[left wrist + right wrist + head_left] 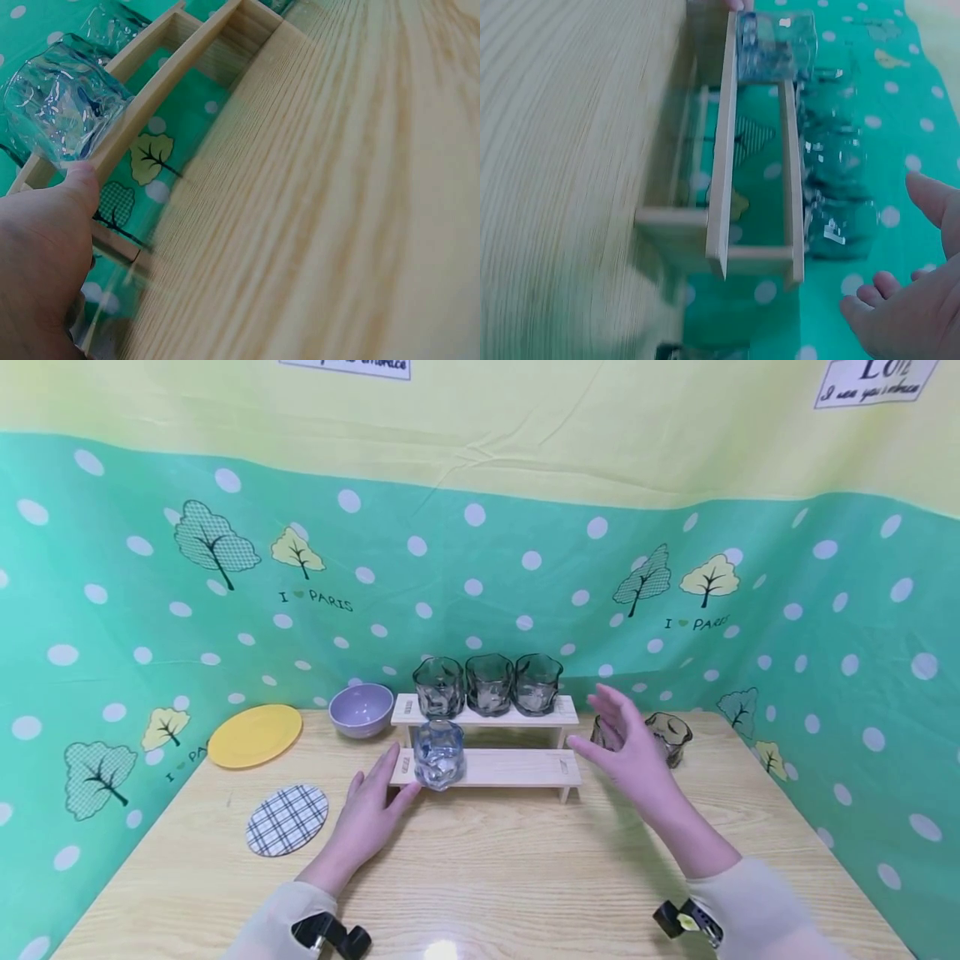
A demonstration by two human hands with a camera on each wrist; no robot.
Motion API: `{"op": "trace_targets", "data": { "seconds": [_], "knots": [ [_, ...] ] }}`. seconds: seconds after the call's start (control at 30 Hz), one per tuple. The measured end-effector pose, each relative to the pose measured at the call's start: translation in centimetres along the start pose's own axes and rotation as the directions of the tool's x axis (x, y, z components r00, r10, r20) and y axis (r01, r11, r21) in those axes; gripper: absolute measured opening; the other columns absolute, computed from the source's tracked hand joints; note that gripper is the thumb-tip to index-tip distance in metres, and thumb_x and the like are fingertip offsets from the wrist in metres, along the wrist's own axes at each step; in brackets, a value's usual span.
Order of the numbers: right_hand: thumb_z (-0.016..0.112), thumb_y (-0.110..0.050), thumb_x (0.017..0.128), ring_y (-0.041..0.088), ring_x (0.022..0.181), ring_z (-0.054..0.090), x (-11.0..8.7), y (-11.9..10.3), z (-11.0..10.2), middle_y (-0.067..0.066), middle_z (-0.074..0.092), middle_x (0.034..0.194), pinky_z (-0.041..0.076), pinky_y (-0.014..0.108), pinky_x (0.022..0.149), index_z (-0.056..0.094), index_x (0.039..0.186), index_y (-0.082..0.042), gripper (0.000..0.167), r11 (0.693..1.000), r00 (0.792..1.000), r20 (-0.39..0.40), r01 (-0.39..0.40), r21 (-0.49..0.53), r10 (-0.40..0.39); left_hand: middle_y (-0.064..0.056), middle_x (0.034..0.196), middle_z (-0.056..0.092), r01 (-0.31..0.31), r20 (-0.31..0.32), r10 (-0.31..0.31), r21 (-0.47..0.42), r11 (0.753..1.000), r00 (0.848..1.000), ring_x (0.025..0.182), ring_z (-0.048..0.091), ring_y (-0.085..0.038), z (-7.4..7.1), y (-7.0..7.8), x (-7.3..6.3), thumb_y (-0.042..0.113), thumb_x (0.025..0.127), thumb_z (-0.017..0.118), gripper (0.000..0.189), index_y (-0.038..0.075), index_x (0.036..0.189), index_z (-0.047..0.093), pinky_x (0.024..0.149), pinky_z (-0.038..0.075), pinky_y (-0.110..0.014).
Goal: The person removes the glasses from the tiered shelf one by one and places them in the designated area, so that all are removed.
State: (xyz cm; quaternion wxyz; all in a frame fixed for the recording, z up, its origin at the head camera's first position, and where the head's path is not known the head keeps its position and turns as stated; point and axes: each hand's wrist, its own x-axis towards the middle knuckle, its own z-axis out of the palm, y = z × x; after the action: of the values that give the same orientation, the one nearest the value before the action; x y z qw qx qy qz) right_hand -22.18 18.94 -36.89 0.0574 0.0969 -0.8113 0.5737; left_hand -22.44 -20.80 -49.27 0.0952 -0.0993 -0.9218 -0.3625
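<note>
My left hand (371,806) grips the left end of a two-step wooden shelf (517,768), thumb at the front edge of its lower board. Close to that thumb, a clear bluish glass (439,755) stands at the left of the lower step; it also shows in the left wrist view, a wavy glass (67,101). Three smoky grey glasses (490,685) line the upper step. To the right of the shelf my right hand (630,752) is raised, fingers spread and holding nothing. Behind it, partly hidden, are smoky glasses (670,737) on the table.
Left of the shelf are a purple bowl (362,711), a yellow plate (255,737) and a checked round coaster (287,820). All stand on a wood-grain table (495,877). A green dotted cloth (480,577) hangs behind and at both sides.
</note>
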Motion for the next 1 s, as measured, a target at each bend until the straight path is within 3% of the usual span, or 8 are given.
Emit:
{"op": "trace_targets", "data": {
  "seconds": [0.33, 0.53, 1.0],
  "knots": [
    [0.091, -0.028, 0.094, 0.036, 0.162, 0.036, 0.5, -0.6, 4.2, 0.007, 0.040, 0.174, 0.034, 0.050, 0.130, 0.029, 0.175, -0.023, 0.101, 0.997, 0.997, 0.076, 0.007, 0.074, -0.012, -0.023, 0.177, 0.031, -0.005, -0.005, 0.005, 0.001, 1.000, 1.000, 0.163, 0.030, -0.042, 0.0, -0.1, -0.1, 0.049, 0.113, 0.061, 0.084, 0.003, 0.174, 0.027, 0.133, 0.007, -0.068],
    [0.091, -0.019, 0.094, 0.030, 0.160, 0.039, 1.0, -0.8, 6.8, 0.011, 0.042, 0.172, 0.032, 0.044, 0.131, 0.032, 0.173, -0.018, 0.099, 0.993, 0.991, 0.125, 0.041, 0.115, -0.055, -0.025, 0.176, 0.032, -0.004, -0.011, 0.004, -0.004, 1.000, 1.000, 0.163, 0.031, -0.043, 0.1, -0.1, -0.2, 0.047, 0.113, 0.062, 0.083, 0.002, 0.174, 0.028, 0.133, 0.007, -0.068],
    [0.092, -0.018, 0.093, 0.032, 0.157, 0.044, 2.0, -0.8, 10.7, 0.011, 0.048, 0.168, 0.034, 0.044, 0.130, 0.036, 0.172, -0.017, 0.097, 0.991, 0.982, 0.177, 0.039, 0.128, -0.062, -0.026, 0.176, 0.032, -0.007, -0.011, 0.007, 0.002, 1.000, 1.000, 0.162, 0.031, -0.044, 0.1, 0.0, -0.1, 0.044, 0.113, 0.064, 0.082, 0.002, 0.174, 0.028, 0.133, 0.007, -0.068]
  ]
}}
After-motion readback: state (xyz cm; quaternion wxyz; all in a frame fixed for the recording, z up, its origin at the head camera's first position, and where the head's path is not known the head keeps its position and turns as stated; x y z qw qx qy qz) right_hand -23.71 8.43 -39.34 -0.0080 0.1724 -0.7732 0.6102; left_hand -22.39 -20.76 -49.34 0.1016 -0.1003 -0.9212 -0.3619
